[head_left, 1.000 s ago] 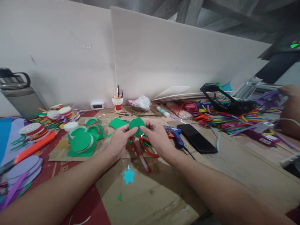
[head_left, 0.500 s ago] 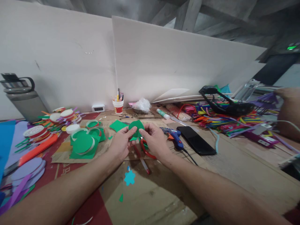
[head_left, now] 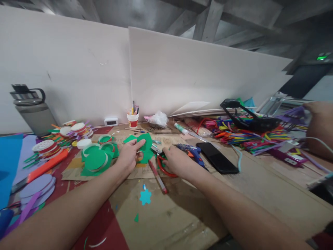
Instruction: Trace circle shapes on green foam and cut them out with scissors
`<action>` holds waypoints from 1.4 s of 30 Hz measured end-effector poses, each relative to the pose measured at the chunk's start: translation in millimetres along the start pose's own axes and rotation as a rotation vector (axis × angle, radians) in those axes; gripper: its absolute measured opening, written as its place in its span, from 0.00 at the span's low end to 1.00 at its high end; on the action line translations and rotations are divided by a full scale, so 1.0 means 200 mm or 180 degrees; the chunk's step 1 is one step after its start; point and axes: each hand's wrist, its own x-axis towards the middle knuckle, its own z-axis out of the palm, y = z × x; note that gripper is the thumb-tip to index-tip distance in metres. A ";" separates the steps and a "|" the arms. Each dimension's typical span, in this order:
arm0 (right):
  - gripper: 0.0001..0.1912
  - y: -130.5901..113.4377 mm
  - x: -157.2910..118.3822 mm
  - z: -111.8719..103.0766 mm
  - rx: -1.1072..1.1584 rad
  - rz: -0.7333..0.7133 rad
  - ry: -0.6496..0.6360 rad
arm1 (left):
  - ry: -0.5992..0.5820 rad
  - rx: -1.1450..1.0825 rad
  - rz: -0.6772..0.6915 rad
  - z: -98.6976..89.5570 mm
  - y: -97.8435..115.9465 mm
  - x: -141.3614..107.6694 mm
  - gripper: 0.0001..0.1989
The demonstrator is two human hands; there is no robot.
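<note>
My left hand pinches a green paper disc between thumb and fingers, above the table. Just below the disc is another piece of green paper. My right hand is curled over the red-handled scissors, fingers at the handles and blades pointing toward the green paper. The hand partly hides the handles. A red pen lies just in front of the scissors. Nearer to me are a blue paper flower shape and a small green scrap.
Green-topped round pieces sit at left, near an orange utility knife and lilac discs. On the right lie a blue glue gun, a black phone and colourful pipe cleaners. Another person's arm shows at far right.
My right hand has let go of the green disc and moved right and down onto the scissors. The left hand keeps the disc, now slightly further left. The view has shifted a little.
</note>
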 end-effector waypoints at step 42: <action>0.18 -0.01 -0.01 -0.04 0.3073 -0.0815 0.0337 | -0.0282 0.0012 0.0278 0.06 0.16 -0.02 0.14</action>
